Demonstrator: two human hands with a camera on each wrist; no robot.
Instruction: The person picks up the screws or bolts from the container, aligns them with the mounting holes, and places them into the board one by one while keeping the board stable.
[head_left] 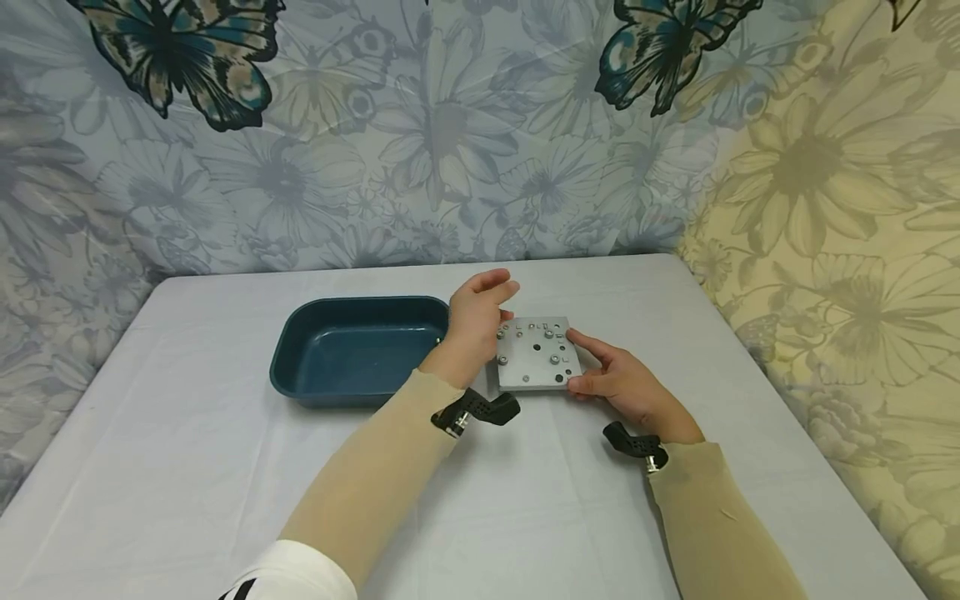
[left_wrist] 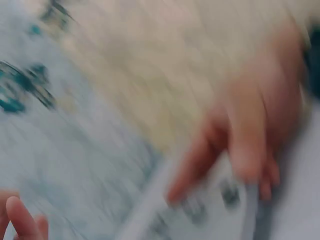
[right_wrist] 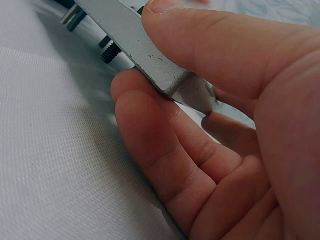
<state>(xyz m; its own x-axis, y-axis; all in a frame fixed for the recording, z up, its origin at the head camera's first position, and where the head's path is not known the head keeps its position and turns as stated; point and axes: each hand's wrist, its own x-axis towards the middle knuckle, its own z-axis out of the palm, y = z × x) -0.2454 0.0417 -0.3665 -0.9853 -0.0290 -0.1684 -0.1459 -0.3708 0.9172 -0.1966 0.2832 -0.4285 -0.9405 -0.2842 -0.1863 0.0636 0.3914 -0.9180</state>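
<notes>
A square grey metal plate (head_left: 537,354) with several holes and screws is held just off the white tablecloth. My right hand (head_left: 630,387) grips its right edge. In the right wrist view the thumb (right_wrist: 200,45) lies along the plate's side and other fingers (right_wrist: 150,130) reach beneath, where threaded screw ends (right_wrist: 111,52) stick out. My left hand (head_left: 472,321) is by the plate's left edge, in front of the tray's right end. Its fingertips (left_wrist: 25,220) show at the lower left of the blurred left wrist view, with no object visible in them.
A dark teal rectangular tray (head_left: 322,396) stands left of the plate, partly behind my left forearm. White cloth covers the table (head_left: 187,417). Floral fabric (head_left: 450,150) with butterflies hangs behind the table and along its right side.
</notes>
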